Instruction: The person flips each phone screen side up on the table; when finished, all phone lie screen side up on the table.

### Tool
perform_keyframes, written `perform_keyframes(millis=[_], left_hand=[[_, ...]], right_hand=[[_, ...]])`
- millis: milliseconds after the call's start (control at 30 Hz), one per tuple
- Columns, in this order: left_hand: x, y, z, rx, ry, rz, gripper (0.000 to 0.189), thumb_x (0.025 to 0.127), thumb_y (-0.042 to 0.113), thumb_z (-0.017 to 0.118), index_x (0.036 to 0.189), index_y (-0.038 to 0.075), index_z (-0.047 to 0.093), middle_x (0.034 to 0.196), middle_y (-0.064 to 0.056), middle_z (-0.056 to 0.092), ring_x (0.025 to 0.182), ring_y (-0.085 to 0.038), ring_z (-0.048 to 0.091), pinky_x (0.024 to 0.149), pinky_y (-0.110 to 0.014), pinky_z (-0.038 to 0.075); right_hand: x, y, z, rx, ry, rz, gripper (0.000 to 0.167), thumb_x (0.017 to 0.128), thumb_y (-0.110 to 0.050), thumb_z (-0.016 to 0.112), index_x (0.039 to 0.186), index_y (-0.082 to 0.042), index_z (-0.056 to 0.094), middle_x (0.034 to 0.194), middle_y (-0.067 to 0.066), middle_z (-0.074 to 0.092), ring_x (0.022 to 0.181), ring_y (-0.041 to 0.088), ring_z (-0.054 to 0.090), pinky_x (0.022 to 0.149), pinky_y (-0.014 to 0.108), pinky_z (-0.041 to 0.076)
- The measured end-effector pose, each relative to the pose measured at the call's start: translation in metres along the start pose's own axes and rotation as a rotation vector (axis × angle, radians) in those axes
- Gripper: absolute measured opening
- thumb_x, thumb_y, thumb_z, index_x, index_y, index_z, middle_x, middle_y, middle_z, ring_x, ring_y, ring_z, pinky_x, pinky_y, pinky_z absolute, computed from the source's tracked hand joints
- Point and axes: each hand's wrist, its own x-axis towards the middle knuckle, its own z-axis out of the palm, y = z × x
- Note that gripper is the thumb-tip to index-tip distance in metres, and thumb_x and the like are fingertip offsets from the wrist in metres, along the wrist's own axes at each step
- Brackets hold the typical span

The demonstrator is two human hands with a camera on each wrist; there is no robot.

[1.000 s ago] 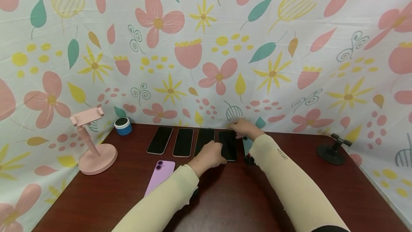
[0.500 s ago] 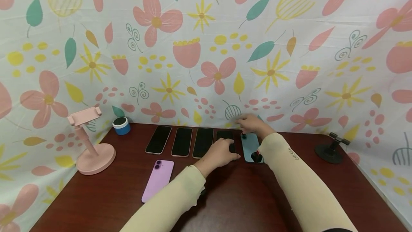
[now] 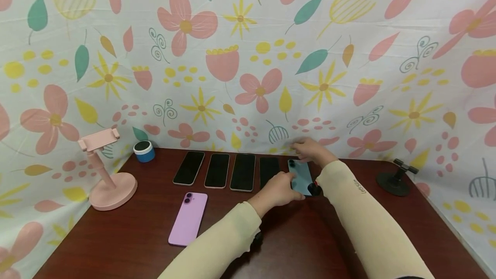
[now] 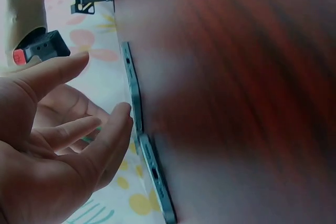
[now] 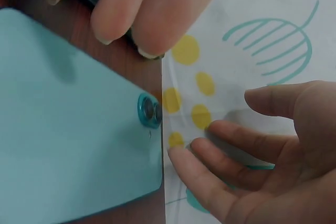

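Note:
A light blue phone [image 3: 302, 180] lies back up at the right end of a row of phones, its camera end toward the wall. My left hand [image 3: 280, 189] is at its left side, fingers and thumb spread and overlapping the phone's edge in the head view. In the left wrist view that hand [image 4: 58, 156] has loosely bent, parted fingers with nothing between them. My right hand [image 3: 311, 152] hovers by the camera end, near the wall; the right wrist view shows its relaxed fingers [image 5: 205, 182] apart from the phone. Left of it, a black-screened phone [image 3: 268, 168] lies partly behind my left hand.
More dark-screened phones, including one phone [image 3: 217, 170], lie along the table's back edge. A lilac phone [image 3: 188, 219] lies nearer. A pink stand [image 3: 114, 190] and blue jar-like object [image 3: 144, 152] are left; a black stand [image 3: 394, 183] is right. Floral cloth [image 3: 248, 55] hangs behind.
My left hand has moved right, from the dark phones to the light blue one. My right hand has shifted right along the back edge, uncovering more of that phone.

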Motion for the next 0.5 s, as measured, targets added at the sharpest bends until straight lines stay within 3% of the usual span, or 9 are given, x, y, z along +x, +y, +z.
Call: perform_keyframes(millis=[100, 200, 267, 367, 500], left_hand=[[0.002, 0.003, 0.003, 0.017, 0.001, -0.011, 0.071, 0.095, 0.038, 0.082, 0.157, 0.014, 0.055, 0.156, -0.010, 0.057, 0.138, -0.023, 0.061, 0.110, -0.035, 0.055], [0.003, 0.004, 0.004, 0.026, 0.005, -0.025, 0.072, 0.095, 0.039, 0.082, 0.157, 0.015, 0.056, 0.157, -0.010, 0.057, 0.140, -0.023, 0.060, 0.111, -0.035, 0.054], [0.004, 0.005, 0.005, 0.029, 0.006, -0.032, 0.072, 0.094, 0.040, 0.083, 0.156, 0.015, 0.056, 0.156, -0.010, 0.057, 0.139, -0.023, 0.060, 0.111, -0.035, 0.055], [0.004, 0.006, 0.005, 0.048, 0.007, -0.034, 0.073, 0.094, 0.040, 0.083, 0.156, 0.013, 0.056, 0.155, -0.012, 0.057, 0.137, -0.024, 0.062, 0.111, -0.035, 0.055], [0.004, 0.005, 0.007, 0.081, 0.011, -0.033, 0.073, 0.093, 0.040, 0.083, 0.155, 0.012, 0.056, 0.154, -0.013, 0.058, 0.134, -0.025, 0.063, 0.109, -0.034, 0.055]], right_hand=[[0.000, 0.003, -0.003, -0.041, 0.008, 0.005, 0.055, 0.112, -0.030, 0.049, 0.154, 0.006, 0.050, 0.137, 0.029, 0.059, 0.108, 0.035, 0.066, 0.101, 0.052, 0.061], [0.001, 0.005, -0.005, -0.098, 0.012, 0.019, 0.062, 0.113, -0.034, 0.047, 0.160, 0.006, 0.042, 0.161, 0.034, 0.044, 0.139, 0.049, 0.055, 0.109, 0.057, 0.056], [0.001, 0.008, -0.005, -0.152, 0.012, 0.020, 0.064, 0.112, -0.034, 0.045, 0.161, 0.007, 0.039, 0.166, 0.034, 0.039, 0.148, 0.051, 0.047, 0.111, 0.059, 0.054], [0.001, 0.013, -0.004, -0.193, 0.007, 0.036, 0.066, 0.111, -0.034, 0.045, 0.162, 0.007, 0.038, 0.167, 0.032, 0.038, 0.149, 0.050, 0.046, 0.112, 0.060, 0.053], [-0.001, 0.022, -0.004, -0.113, -0.024, 0.066, 0.066, 0.110, -0.033, 0.047, 0.161, 0.007, 0.039, 0.166, 0.031, 0.039, 0.149, 0.047, 0.047, 0.115, 0.058, 0.052]])
